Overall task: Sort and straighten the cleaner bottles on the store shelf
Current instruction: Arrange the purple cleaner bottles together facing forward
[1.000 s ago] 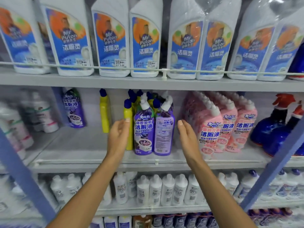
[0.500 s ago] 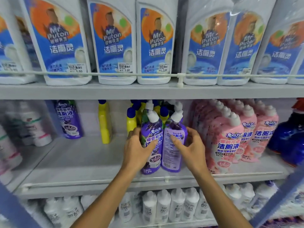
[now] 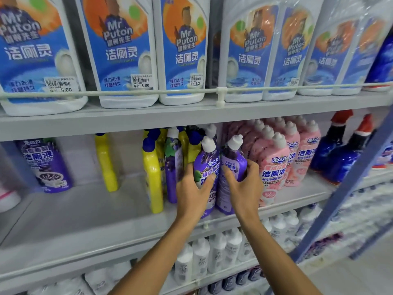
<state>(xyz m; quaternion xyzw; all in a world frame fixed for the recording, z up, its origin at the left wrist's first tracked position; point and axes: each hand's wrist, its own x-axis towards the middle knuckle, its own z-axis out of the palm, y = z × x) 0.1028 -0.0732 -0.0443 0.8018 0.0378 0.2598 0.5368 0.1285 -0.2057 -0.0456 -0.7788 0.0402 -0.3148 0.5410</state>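
**Hand state.** The left hand [image 3: 192, 192] is gripping the front purple bottle [image 3: 209, 158] around its lower body, with the fingers curling across the label. The right hand [image 3: 244, 188] is gripping the neighbouring purple bottle [image 3: 235, 161] in the same way. Both bottles are sitting at the front edge of the middle shelf [image 3: 85, 209], touching each other and leaning slightly to the right.

**Progress.** The task is judged to be partly done.
- The pink bottles [image 3: 276, 165], just right of the hands, are standing in orderly rows.
- The large white bottles [image 3: 125, 52] are lining up behind the rail [image 3: 127, 92] above.
- The yellow bottles [image 3: 152, 171] are mixing with purple ones in a single cluster beside and behind the held pair. This cluster is awaiting sorting.
- A lone yellow bottle [image 3: 105, 162] and a lone purple bottle [image 3: 45, 165] are standing well apart at the left, awaiting regrouping.

**Limits of view.**
- The hands are covering much of both labels. The bases are possibly resting on the shelf, but a slight lift cannot be ruled out.
- The rear of the cluster is lying in shadow, so its count is not readable.
- The blue spray bottles [image 3: 340, 150] are being partly cut off by a blue upright [image 3: 350, 188].
- The far left edge is blurring.
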